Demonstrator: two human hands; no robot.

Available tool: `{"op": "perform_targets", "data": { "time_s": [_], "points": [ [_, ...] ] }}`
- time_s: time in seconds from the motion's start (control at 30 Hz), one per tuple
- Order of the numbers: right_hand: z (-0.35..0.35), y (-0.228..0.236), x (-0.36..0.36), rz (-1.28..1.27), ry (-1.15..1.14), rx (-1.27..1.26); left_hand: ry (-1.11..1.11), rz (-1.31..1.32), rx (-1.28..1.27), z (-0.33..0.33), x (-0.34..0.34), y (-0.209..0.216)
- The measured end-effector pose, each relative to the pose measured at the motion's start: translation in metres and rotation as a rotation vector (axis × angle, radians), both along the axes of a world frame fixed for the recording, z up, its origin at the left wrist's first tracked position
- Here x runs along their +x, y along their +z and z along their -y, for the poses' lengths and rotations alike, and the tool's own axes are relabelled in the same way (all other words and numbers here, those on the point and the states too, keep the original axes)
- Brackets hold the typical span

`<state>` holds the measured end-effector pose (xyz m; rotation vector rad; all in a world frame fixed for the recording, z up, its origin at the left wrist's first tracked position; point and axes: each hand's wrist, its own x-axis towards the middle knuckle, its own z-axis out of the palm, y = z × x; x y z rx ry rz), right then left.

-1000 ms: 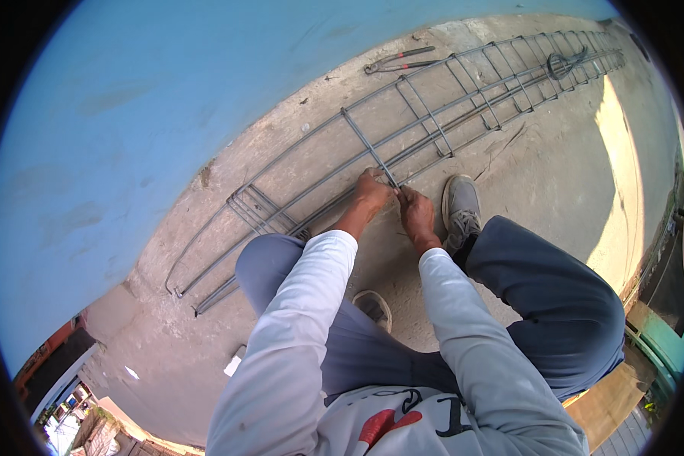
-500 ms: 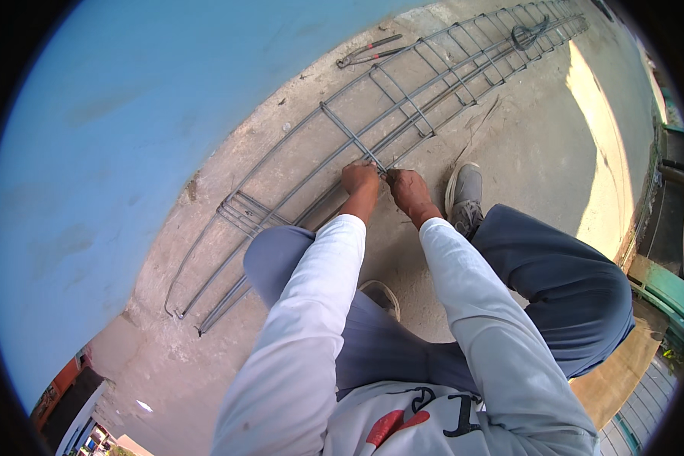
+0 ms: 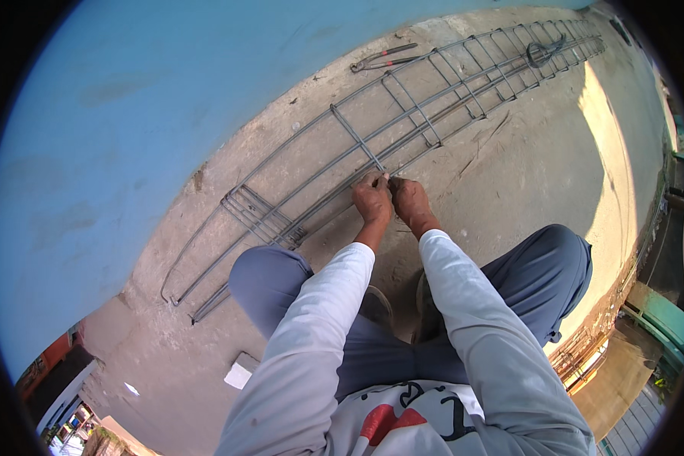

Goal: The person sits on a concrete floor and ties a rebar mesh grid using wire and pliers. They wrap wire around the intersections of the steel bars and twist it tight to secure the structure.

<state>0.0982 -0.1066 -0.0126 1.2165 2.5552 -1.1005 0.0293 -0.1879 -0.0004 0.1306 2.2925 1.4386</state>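
A long rebar cage of grey steel bars and square stirrups lies on the ground, running from lower left to far upper right. At the near lower corner of one stirrup, my left hand is closed in a pinch, thumb up. Close beside it, almost touching, my right hand is closed too, knuckles up. Its fingertips are hidden, so what they hold does not show. Several bunched stirrups sit around the bars near my left knee.
Nippers with red-and-black handles lie between the cage and the blue wall. A dark coil of wire rests on the cage's far part. Wire scraps and a pale block are on the concrete.
My right foot has drawn back from beside the cage toward my body, and my right knee has shifted. Both hands stay at the same stirrup corner. The view has shifted slightly.
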Motion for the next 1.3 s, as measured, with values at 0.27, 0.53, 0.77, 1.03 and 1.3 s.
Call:
{"op": "perform_targets", "data": {
  "time_s": [0.27,0.53,0.77,1.03,1.3],
  "points": [
    [-0.003,-0.006,0.005,-0.011,0.045,-0.097,-0.407,-0.567,0.016,0.031,0.010,-0.014],
    [-0.035,-0.002,-0.012,0.378,0.657,0.187,-0.297,-0.280,0.040,0.026,-0.001,-0.007],
    [-0.051,0.034,-0.063,0.304,0.922,0.274,-0.224,-0.234,-0.028,0.013,-0.004,-0.005],
    [-0.088,0.023,-0.035,0.300,0.904,0.059,-0.229,-0.429,-0.055,0.011,0.000,-0.013],
    [-0.067,0.038,-0.008,0.261,-0.167,-1.200,-0.270,-0.406,-0.019,0.010,-0.001,-0.015]
  ]
}}
